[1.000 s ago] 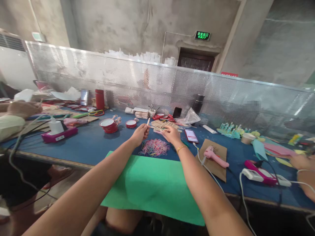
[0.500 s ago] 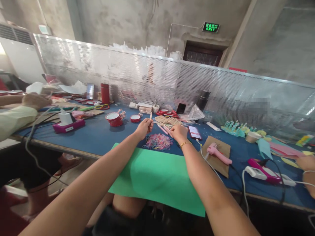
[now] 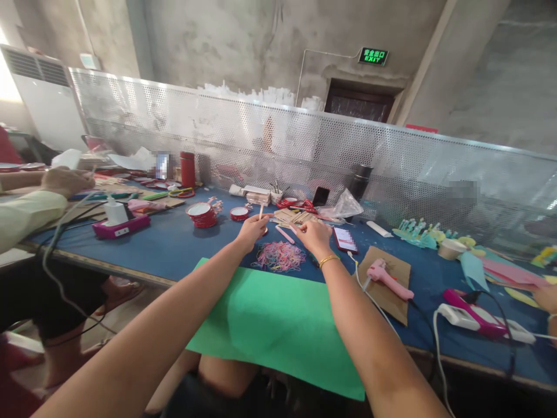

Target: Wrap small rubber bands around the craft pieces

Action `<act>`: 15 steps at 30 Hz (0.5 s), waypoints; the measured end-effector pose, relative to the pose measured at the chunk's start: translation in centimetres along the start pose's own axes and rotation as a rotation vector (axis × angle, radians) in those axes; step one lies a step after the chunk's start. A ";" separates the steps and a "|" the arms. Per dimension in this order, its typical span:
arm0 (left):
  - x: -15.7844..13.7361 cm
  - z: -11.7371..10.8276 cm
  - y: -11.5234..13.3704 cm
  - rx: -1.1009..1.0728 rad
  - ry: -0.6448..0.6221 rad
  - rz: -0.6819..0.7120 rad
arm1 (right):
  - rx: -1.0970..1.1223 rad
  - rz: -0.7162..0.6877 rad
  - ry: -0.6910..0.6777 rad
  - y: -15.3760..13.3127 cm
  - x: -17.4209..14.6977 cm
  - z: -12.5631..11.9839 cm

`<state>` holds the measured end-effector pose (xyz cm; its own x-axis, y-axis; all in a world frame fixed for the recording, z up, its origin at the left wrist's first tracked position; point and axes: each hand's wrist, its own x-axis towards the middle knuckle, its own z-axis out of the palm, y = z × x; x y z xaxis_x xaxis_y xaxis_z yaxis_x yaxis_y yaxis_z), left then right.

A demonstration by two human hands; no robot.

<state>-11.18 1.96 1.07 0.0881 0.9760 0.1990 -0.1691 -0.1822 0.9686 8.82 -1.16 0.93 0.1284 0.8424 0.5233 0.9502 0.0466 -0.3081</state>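
My left hand (image 3: 251, 233) is closed on a flat, light wooden stick (image 3: 261, 212) that stands up from the fingers. My right hand (image 3: 315, 237), with a gold bracelet at the wrist, pinches the end of a pale pink stick (image 3: 293, 227), mostly hidden by the fingers. Another pink stick (image 3: 285, 234) lies on the blue table between the hands. Just behind is a heap of flat wooden sticks (image 3: 300, 217). A tangle of coloured rubber bands (image 3: 281, 256) lies nearer me. Over my lap and the table edge spreads a green sheet (image 3: 278, 325).
To the right are a phone (image 3: 345, 239), a pink glue gun (image 3: 387, 280) on cardboard and a purple power strip (image 3: 476, 313) with cables. Red-rimmed round pieces (image 3: 202, 215) are stacked left of centre. A co-worker's hand (image 3: 65, 181) is at far left; another person's hand is at the right edge.
My right hand has lifted slightly off the table with one of the two pink sticks. My left hand has shifted a little left and down, still holding the wooden stick.
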 end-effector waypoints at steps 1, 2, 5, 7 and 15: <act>0.0 0.0 0.1 0.001 0.012 0.029 | 0.073 0.002 0.004 0.0 0.0 -0.3; 0.0 0.1 0.2 0.007 0.023 0.054 | 0.146 -0.003 -0.004 0.1 0.0 -0.6; -0.2 0.3 0.3 0.060 0.011 0.078 | 0.361 -0.072 -0.075 -0.1 -0.1 -0.9; -0.3 0.4 0.2 0.093 -0.030 0.066 | 0.487 -0.126 -0.142 -0.3 -0.2 -0.7; -0.1 0.6 -0.3 0.157 -0.245 0.049 | 1.308 0.106 -0.071 -0.6 0.8 0.0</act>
<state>-10.56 1.80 0.87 0.3213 0.9113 0.2575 -0.0269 -0.2630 0.9644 8.35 -0.51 1.48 0.1320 0.8984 0.4190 -0.0443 0.4276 -0.9029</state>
